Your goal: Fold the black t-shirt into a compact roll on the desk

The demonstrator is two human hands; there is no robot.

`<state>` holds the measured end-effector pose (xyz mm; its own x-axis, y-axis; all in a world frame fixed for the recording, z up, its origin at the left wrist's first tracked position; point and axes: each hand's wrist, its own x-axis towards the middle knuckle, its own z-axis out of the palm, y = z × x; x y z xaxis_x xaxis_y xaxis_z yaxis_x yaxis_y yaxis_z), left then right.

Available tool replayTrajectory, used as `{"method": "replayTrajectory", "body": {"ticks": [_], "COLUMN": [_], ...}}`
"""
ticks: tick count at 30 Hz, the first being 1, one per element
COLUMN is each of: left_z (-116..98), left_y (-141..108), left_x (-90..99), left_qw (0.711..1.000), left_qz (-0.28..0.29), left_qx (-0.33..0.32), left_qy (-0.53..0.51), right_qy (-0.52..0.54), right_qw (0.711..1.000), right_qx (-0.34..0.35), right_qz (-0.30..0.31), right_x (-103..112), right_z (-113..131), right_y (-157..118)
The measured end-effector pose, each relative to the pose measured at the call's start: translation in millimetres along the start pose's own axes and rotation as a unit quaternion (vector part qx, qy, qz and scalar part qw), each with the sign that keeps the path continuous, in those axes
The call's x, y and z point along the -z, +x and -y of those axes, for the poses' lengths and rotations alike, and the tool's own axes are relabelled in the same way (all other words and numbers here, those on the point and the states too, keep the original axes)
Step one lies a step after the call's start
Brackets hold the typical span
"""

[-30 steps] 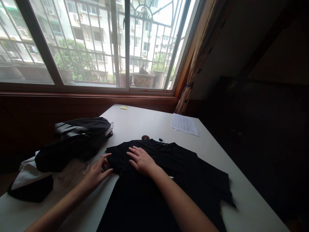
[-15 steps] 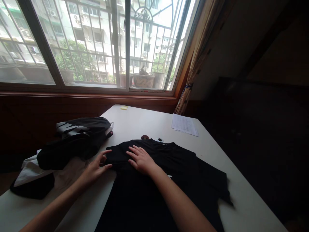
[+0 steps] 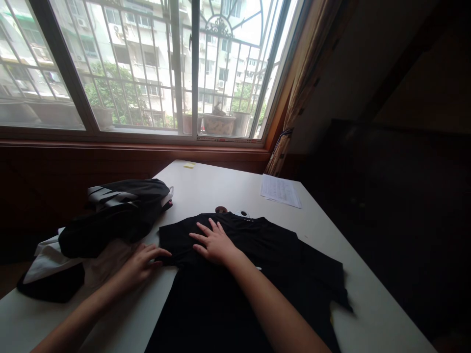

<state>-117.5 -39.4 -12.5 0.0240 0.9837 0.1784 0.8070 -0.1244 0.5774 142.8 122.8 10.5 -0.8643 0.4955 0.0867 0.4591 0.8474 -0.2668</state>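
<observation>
A black T-shirt [image 3: 294,279] lies spread on the white table [image 3: 221,184], its collar toward the window. My right hand [image 3: 215,245] rests flat on the shirt's upper left part, fingers spread. At the lower corner of the left sleeve is my left hand [image 3: 143,262], with index finger and thumb closed round the sleeve's edge. A small white mark shows on the shirt's chest, partly hidden by my right forearm.
A heap of black, grey and white clothes [image 3: 117,211] lies at the left. Printed papers [image 3: 280,190] and a yellow note [image 3: 189,165] lie toward the far edge. A brown round object [image 3: 221,210] and a white tape-like ring [image 3: 243,214] sit beyond the collar.
My left hand has shifted down and closed its spread thumb and finger at the sleeve's lower corner. My right hand's fingers have spread wider; the sleeve has moved slightly left.
</observation>
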Motion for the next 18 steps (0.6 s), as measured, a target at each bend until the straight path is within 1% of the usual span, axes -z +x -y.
{"method": "replayTrajectory", "body": {"ticks": [3,6,8,10,14,18], "left_z": [-2,-4,-6,-10,-24,-44], "left_y": [2,1,0,-1,-2,-3], "left_x": [0.4,-1.4,-2.4,-2.7,-1.3,2.0], "left_qw": [0.999,0.998,0.997,0.996,0.992,0.984], "left_qz": [-0.008,-0.01,-0.009,-0.009,-0.021,-0.05], "left_qx": [-0.017,-0.01,-0.002,0.001,-0.005,-0.039], "left_qy": [0.04,0.06,0.076,0.092,0.124,0.167], "right_qy": [-0.008,0.0,0.004,0.005,0.024,0.123], "right_qw": [0.998,0.995,0.995,0.996,0.997,0.987], "right_qx": [0.051,0.099,0.099,0.087,0.069,0.052], "right_qz": [-0.033,-0.02,-0.013,-0.022,-0.035,-0.093], "right_x": [-2,-13,-21,-27,-33,-34], "right_z": [14,26,29,29,24,22], "right_y": [8,17,24,30,42,52]}}
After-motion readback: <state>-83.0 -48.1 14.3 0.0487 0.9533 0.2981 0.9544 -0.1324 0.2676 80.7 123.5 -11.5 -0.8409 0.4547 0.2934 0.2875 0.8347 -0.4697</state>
